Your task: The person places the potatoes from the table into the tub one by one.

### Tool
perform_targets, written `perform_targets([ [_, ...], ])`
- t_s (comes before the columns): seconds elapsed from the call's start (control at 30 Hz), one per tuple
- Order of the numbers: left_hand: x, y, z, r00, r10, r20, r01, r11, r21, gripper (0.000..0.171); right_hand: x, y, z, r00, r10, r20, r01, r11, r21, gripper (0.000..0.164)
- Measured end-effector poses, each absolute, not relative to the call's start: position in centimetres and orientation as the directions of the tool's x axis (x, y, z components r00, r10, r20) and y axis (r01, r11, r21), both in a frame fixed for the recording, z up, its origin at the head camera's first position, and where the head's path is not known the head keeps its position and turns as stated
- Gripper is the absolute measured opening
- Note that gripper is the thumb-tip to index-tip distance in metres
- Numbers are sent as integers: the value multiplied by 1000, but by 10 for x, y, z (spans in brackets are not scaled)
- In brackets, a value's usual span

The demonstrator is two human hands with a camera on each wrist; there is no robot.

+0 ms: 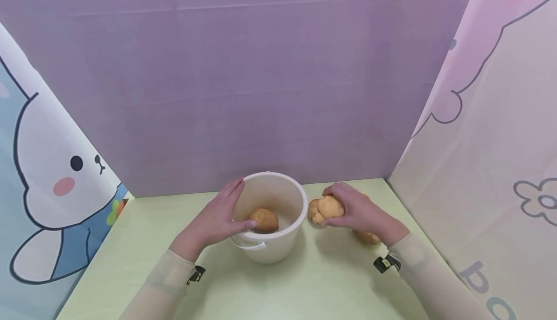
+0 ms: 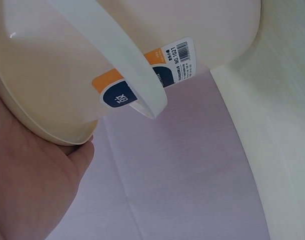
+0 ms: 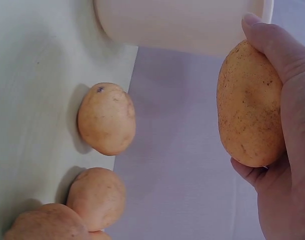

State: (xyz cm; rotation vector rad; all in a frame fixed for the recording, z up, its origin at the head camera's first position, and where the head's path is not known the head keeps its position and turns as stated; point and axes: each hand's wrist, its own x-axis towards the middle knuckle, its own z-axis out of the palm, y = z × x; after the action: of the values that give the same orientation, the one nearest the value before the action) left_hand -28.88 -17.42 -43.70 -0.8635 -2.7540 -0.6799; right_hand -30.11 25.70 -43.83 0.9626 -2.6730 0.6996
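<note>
A white bucket (image 1: 278,250) stands upright on the table, with a potato (image 1: 264,220) lying inside it. My left hand (image 1: 217,216) holds the bucket's rim on the left side, its thumb reaching over the front edge; the left wrist view shows this hand (image 2: 37,175) against the rim. To the right of the bucket, my right hand (image 1: 359,211) grips another potato (image 1: 330,206) between thumb and fingers. In the right wrist view that potato (image 3: 250,105) is held off the table, near the bucket wall (image 3: 172,25).
Loose potatoes lie on the table: one (image 3: 107,119) beside the bucket, others (image 3: 97,197) farther right, partly hidden under my right arm in the head view. The bucket's white handle (image 1: 250,246) hangs at its front. A purple backdrop (image 1: 270,93) and printed side panels (image 1: 491,155) surround the table.
</note>
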Motion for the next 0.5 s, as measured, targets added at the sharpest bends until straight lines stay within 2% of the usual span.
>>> perform_targets([
  [0.17,-289,-175,-437,-817,495,295,575,729,372,119,-304,255,-429,-713,-579,396,-700,619,-355,66],
  [0.5,-289,-174,-437,-817,496,296,576,727,373,117,-309,252,-415,-690,-602,403,-724,578,-377,64],
])
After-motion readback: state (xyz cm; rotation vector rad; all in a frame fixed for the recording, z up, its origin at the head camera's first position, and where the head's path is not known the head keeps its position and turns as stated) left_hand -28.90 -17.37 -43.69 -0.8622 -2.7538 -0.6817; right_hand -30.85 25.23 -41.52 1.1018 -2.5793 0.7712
